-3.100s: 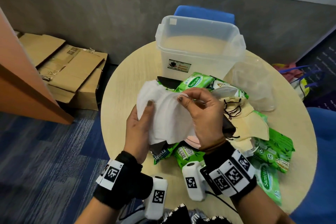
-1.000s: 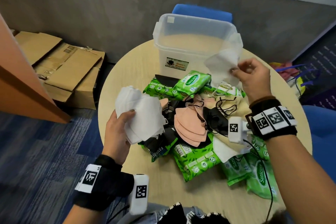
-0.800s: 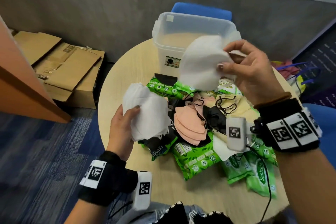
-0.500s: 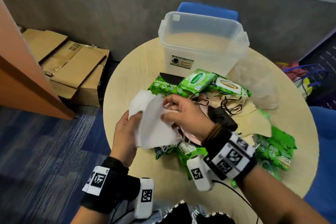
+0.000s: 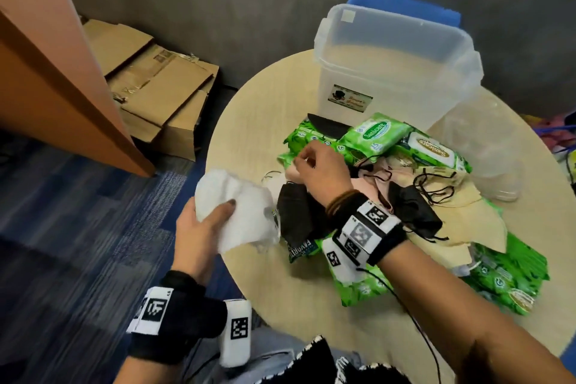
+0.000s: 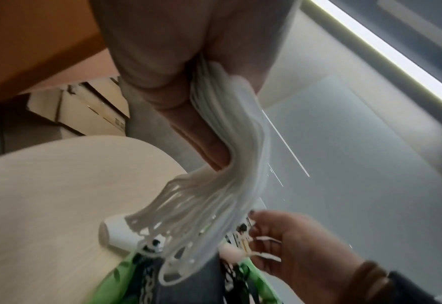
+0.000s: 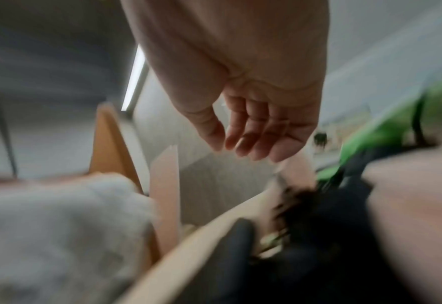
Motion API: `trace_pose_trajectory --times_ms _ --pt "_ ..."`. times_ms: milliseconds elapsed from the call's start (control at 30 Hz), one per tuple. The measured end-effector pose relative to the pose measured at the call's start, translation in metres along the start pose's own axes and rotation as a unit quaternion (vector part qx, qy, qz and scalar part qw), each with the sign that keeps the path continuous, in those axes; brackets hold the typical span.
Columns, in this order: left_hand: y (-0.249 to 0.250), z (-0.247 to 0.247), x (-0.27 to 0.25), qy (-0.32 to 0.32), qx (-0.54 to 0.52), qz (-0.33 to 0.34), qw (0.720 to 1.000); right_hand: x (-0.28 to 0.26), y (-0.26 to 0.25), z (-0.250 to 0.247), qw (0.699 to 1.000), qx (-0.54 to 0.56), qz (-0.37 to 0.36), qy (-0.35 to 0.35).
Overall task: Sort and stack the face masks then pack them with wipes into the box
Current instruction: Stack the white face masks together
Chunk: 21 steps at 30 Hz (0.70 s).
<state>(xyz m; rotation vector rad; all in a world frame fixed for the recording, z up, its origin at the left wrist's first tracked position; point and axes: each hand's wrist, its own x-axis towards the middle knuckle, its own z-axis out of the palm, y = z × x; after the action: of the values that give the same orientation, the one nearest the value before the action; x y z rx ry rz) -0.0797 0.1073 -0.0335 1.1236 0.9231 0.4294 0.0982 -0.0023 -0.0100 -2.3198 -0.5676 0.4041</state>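
My left hand (image 5: 218,215) grips a stack of white masks (image 5: 240,209) at the table's near left edge; in the left wrist view the masks (image 6: 214,185) fan out from the fingers (image 6: 178,107). My right hand (image 5: 304,160) reaches into the mixed pile, fingers curled, and appears to pinch a white ear loop (image 6: 266,239). The right wrist view is blurred, with the right hand (image 7: 230,144) hanging over the pile. Black masks (image 5: 296,215), pink masks (image 5: 374,178) and beige masks (image 5: 467,227) lie among green wipes packs (image 5: 374,137). The clear box (image 5: 396,40) stands open behind them.
The round wooden table (image 5: 265,97) carries everything; a clear lid (image 5: 486,146) lies right of the box. A blue chair (image 5: 405,6) stands behind. Flattened cardboard (image 5: 156,84) and an orange panel (image 5: 46,72) are on the left, over blue carpet.
My right hand laid a white mask on the left hand's stack, let go, and moved forward into the pile. The left hand with the stack shifted left toward the table edge.
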Motion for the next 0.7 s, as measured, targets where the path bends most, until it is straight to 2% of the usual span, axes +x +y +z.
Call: trace_pose_trajectory --times_ms 33,100,233,333,400,500,600,700 --pt "0.002 -0.004 0.002 0.013 -0.009 0.002 1.000 0.013 0.001 -0.002 0.998 -0.055 -0.011 -0.002" --pt "0.007 -0.011 0.006 0.029 -0.017 0.014 0.999 0.033 -0.001 0.003 0.984 -0.162 -0.046 -0.061" --pt "0.013 -0.016 0.008 0.041 -0.019 0.026 0.999 0.051 -0.017 0.037 0.900 -0.371 -0.143 -0.178" --pt "0.015 -0.017 0.005 0.050 -0.021 0.026 0.998 0.055 -0.021 0.063 0.847 -0.444 -0.161 -0.245" --pt "0.015 -0.020 0.004 0.061 -0.024 0.020 0.998 0.055 -0.015 0.080 0.825 -0.469 -0.163 -0.270" --pt "0.011 -0.026 0.003 0.073 -0.032 0.008 0.997 0.059 -0.007 0.095 0.833 -0.466 -0.125 -0.272" --pt "0.008 -0.032 0.003 0.084 -0.036 0.006 0.996 0.070 -0.010 0.088 0.814 -0.475 -0.118 -0.313" --pt "0.007 -0.034 0.004 0.086 -0.034 0.009 0.996 0.081 -0.012 0.065 0.846 -0.420 -0.132 -0.301"
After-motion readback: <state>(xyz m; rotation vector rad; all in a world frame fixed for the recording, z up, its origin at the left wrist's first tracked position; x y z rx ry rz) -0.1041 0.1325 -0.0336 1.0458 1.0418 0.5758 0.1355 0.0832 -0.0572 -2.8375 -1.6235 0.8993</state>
